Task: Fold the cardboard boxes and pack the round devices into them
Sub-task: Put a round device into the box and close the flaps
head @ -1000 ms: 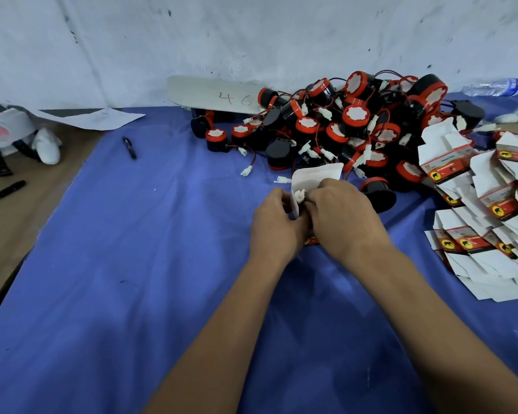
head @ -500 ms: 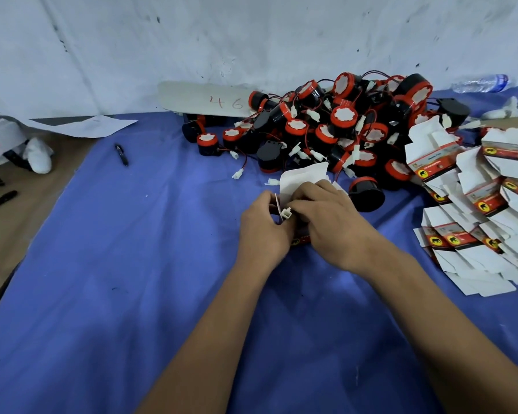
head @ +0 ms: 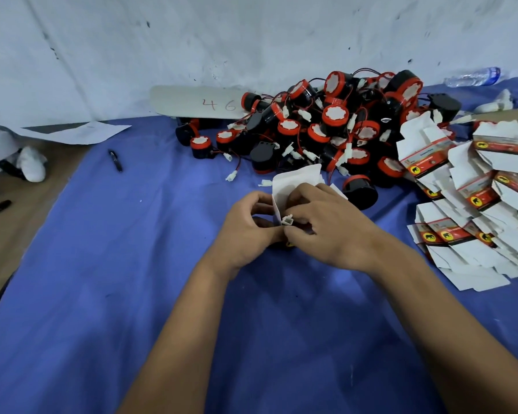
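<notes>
Both hands (head: 293, 231) on box (head: 296, 182)

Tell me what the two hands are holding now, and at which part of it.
Both hold one small cardboard box. The left hand grips its left side; the right hand pinches at its open top, by a white connector.
</notes>
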Demonstrator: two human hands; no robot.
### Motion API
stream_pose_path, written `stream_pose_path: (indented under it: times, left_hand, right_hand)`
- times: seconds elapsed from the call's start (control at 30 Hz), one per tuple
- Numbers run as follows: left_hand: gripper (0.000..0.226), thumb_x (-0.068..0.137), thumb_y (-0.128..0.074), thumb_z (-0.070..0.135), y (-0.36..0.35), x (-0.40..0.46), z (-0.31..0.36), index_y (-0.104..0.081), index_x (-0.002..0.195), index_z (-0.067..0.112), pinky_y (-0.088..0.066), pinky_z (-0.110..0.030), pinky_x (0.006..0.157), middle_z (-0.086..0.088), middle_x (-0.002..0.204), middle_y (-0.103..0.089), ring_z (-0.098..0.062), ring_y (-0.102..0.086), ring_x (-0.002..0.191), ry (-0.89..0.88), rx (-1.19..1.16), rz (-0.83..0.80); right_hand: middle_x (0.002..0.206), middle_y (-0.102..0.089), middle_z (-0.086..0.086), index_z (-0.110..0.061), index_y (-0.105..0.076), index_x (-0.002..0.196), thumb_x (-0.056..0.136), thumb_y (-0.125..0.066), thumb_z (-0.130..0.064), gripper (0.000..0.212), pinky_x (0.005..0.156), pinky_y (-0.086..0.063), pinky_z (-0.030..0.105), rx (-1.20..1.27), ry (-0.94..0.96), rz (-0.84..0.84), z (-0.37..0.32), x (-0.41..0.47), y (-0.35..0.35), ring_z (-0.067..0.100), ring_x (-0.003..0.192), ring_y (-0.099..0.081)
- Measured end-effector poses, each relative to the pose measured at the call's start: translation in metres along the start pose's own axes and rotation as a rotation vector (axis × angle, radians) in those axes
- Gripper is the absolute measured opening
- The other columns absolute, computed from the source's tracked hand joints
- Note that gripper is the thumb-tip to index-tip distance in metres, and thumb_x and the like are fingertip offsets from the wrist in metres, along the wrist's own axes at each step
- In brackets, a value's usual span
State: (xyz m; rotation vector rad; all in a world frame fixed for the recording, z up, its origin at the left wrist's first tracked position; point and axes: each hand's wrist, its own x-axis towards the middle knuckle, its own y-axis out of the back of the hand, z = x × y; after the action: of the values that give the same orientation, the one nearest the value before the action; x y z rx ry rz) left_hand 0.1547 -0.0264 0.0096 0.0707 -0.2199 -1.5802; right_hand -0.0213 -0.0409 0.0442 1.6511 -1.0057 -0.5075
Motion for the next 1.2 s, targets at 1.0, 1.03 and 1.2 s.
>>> stream_pose_path:
  times: [1.0,1.03,1.2]
  left_hand:
    - [0.043,0.077,-0.089,0.005,0.003,0.001,-0.001,-0.07,0.114,0.016,-0.059,-0.024,0.075,-0.002,0.112,-0.075,-0.018,-0.075,0.086,0.034,-0.071,-0.03]
    - [0.043,0.077,-0.089,0.006,0.003,0.001,-0.001,-0.07,0.113,0.017,-0.059,-0.024,0.075,-0.002,0.111,-0.075,-0.018,-0.075,0.086,0.035,-0.069,-0.033]
    - [0.044,0.076,-0.09,0.004,0.004,0.002,-0.001,-0.069,0.112,0.018,-0.058,-0.023,0.074,-0.001,0.111,-0.075,-0.017,-0.075,0.082,0.033,-0.06,-0.042]
  right_hand:
    - [0.089,-0.075,-0.005,-0.021,-0.083,0.089,0.086,-0.077,-0.008,0.015,0.075,-0.049,0.013,0.169,0.001,0.245,0.002,0.004,-0.004,0.01,0.083,-0.066]
    - [0.089,-0.073,-0.004,-0.021,-0.083,0.088,0.086,-0.076,-0.009,0.014,0.077,-0.051,0.021,0.141,-0.003,0.248,0.0,0.006,-0.004,0.012,0.085,-0.064]
    - [0.087,-0.061,-0.002,-0.02,-0.081,0.085,0.09,-0.068,-0.008,0.018,0.076,-0.048,0.032,0.062,0.004,0.172,-0.005,0.007,0.002,0.019,0.09,-0.057]
